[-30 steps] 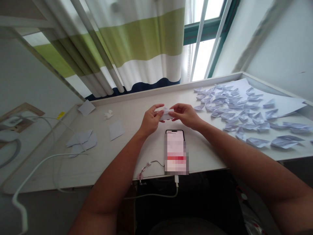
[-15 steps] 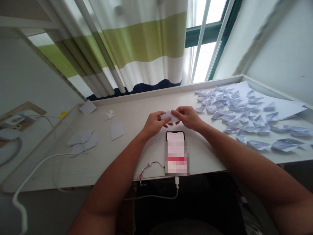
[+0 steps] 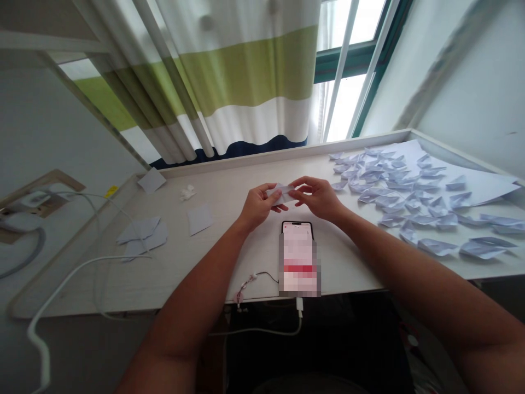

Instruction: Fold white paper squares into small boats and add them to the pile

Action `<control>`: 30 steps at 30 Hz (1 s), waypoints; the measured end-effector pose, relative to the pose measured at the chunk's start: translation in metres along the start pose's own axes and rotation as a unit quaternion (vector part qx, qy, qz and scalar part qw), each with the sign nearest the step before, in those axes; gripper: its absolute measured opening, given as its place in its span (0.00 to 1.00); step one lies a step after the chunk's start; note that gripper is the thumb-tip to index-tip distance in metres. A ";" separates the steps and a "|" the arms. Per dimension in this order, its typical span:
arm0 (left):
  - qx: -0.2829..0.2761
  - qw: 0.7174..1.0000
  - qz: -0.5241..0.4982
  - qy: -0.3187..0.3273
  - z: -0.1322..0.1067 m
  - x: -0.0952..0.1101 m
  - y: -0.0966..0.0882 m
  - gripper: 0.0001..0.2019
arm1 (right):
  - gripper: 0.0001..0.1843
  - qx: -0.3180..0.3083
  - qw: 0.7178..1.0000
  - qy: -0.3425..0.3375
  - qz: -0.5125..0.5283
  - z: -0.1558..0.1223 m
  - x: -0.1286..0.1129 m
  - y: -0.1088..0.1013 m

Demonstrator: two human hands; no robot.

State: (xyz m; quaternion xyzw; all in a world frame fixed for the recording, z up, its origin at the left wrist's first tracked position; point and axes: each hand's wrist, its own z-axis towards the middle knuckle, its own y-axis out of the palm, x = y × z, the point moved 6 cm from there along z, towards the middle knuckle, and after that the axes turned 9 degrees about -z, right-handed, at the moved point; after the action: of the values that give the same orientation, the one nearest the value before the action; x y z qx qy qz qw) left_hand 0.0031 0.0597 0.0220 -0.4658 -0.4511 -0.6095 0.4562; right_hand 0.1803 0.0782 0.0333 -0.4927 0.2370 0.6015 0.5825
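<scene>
A small folded piece of white paper is held just above the desk, between both hands. My left hand pinches its left part, thumb on top and fingers beneath. At the right end, my right hand grips the paper between thumb and fingertips. Below the hands a phone lies face up with its screen lit, plugged into a white cable. Off to the right spread many folded paper boats.
Large white sheets lie under some boats at the right. On the left are a square paper, stacked papers, a crumpled scrap and a loose white cable. A beaded strap hangs over the front edge.
My right-hand fingers have shifted on the paper, which now shows a flatter, narrower shape. The whole view has moved slightly; the things on the desk stay in place.
</scene>
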 end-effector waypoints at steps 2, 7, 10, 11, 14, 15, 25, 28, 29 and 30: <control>-0.021 1.000 0.008 0.007 0.001 -0.001 0.001 0.24 | 0.25 -0.004 1.000 0.004 0.004 0.000 0.001 0.000; -0.044 0.998 0.023 0.027 0.000 -0.001 0.003 0.21 | 0.23 0.003 0.999 0.027 0.042 0.002 0.008 -0.001; -0.049 0.998 0.030 0.020 -0.001 -0.001 0.006 0.18 | 0.27 0.009 0.996 0.044 0.073 0.002 0.012 0.000; -0.051 0.998 0.031 0.015 -0.001 -0.001 0.006 0.18 | 0.28 0.004 0.996 0.049 0.078 0.002 0.013 0.001; -0.062 0.998 0.029 0.002 -0.002 0.000 0.007 0.19 | 0.30 -0.043 0.996 0.050 0.054 0.001 0.011 0.006; -0.067 0.997 0.030 0.000 -0.003 0.000 0.007 0.20 | 0.29 -0.056 0.997 0.045 0.038 0.001 0.010 0.006; 0.040 0.996 0.081 -0.011 0.001 -0.002 -0.012 0.21 | 0.26 0.008 0.999 0.035 -0.017 0.002 0.010 -0.007; 0.043 0.995 0.038 -0.082 -0.002 -0.003 -0.012 0.20 | 0.25 0.023 0.999 0.046 0.003 0.001 0.011 -0.009; 0.041 0.995 0.013 -0.092 -0.002 -0.001 -0.011 0.19 | 0.24 0.019 0.999 0.048 0.009 0.001 0.010 -0.008; 0.039 0.995 -0.015 -0.093 -0.003 0.001 -0.009 0.16 | 0.21 0.012 0.998 0.051 0.015 0.001 0.009 -0.008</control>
State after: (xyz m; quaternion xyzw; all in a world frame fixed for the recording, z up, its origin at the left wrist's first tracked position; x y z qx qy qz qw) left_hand -0.0066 0.0587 0.0214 -0.4955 -0.5218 -0.5525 0.4206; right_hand 0.1890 0.0848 0.0278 -0.5124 0.2810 0.5810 0.5665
